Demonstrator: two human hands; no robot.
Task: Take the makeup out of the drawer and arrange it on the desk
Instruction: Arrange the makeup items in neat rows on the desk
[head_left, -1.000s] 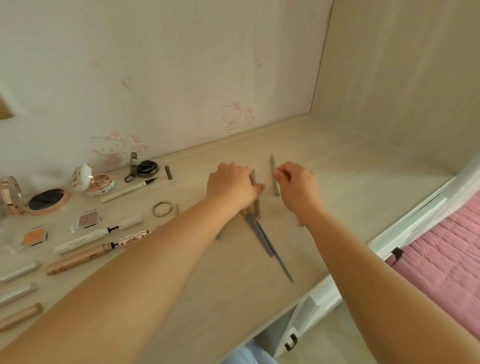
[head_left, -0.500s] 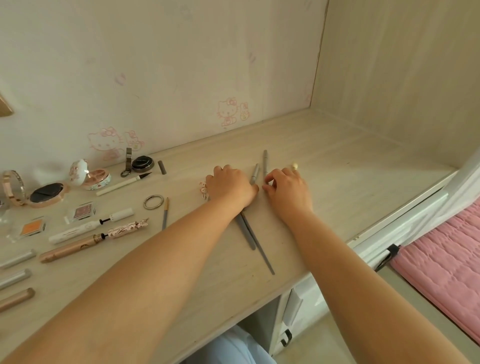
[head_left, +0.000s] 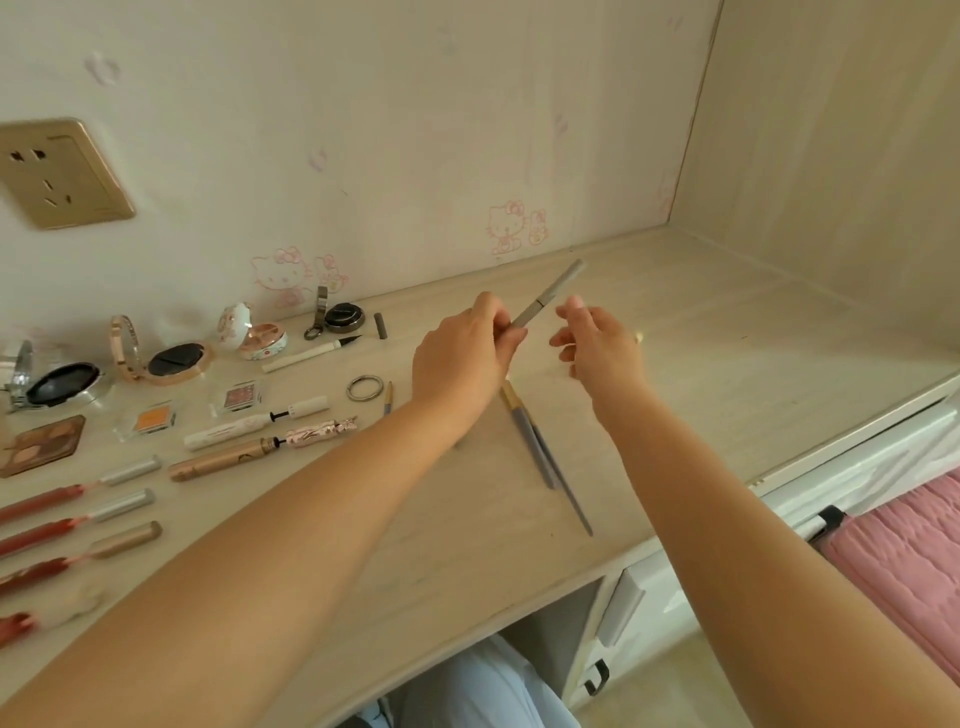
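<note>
Woodgrain desk (head_left: 727, 374): left hand (head_left: 462, 364) pinches slim (grey) pencil (head_left: 545, 301).

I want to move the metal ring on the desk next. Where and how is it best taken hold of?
Judging by its pose, the metal ring lies flat on the desk, so come from straight above and pinch its rim, one fingertip inside the hole and one outside. The near side looks freest; a thin pencil lies close on its right.

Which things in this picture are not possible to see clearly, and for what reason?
Head view only:
- Grey pencil: lower end hidden inside the left hand.
- Two grey brushes: their heads hidden behind that hand.
- Lip tubes: cut by the left edge, blurred.
- Right hand: fingertips motion-blurred.
- Drawer: out of frame.
</note>
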